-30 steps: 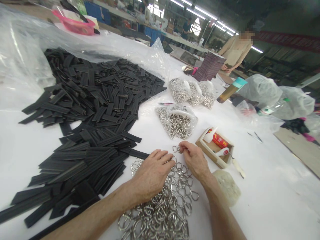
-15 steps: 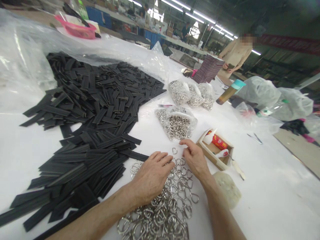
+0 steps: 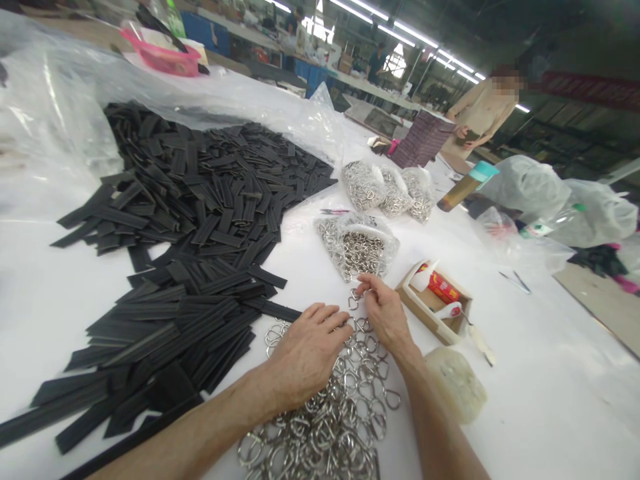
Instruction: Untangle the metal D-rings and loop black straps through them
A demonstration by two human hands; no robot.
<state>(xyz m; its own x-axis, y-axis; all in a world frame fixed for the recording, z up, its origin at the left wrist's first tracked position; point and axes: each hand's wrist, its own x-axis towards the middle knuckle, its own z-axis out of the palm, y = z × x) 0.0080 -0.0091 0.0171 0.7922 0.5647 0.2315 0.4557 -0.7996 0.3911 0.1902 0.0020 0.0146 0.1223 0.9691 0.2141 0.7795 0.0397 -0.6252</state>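
Observation:
My left hand (image 3: 313, 350) lies palm down with fingers stretched over a pile of silvery metal D-rings (image 3: 325, 427). Its fingertips rest among the rings; what is under the palm is hidden. My right hand (image 3: 385, 310) is at the far end of the pile, fingers part bent and apart. Its index finger and thumb reach a single D-ring (image 3: 353, 303) lying flat on the white table; no firm grip shows. Left of the hands spreads a heap of black strips (image 3: 170, 300), one strip (image 3: 280, 311) running up to my left hand. Beyond is an opened bag of D-rings (image 3: 363, 250).
A small box (image 3: 425, 313) with a red tube and glue bottles stands right, near a pale translucent block (image 3: 456, 387). Farther back are filled ring bags (image 3: 363, 187), a bottle (image 3: 467, 187), tweezers (image 3: 516, 283) and a purple stack (image 3: 423, 139). A person (image 3: 480, 117) stands behind.
My right hand has moved slightly left and forward, its fingertips now at the single D-ring. My left hand has stayed in place. The whole view has shifted a little.

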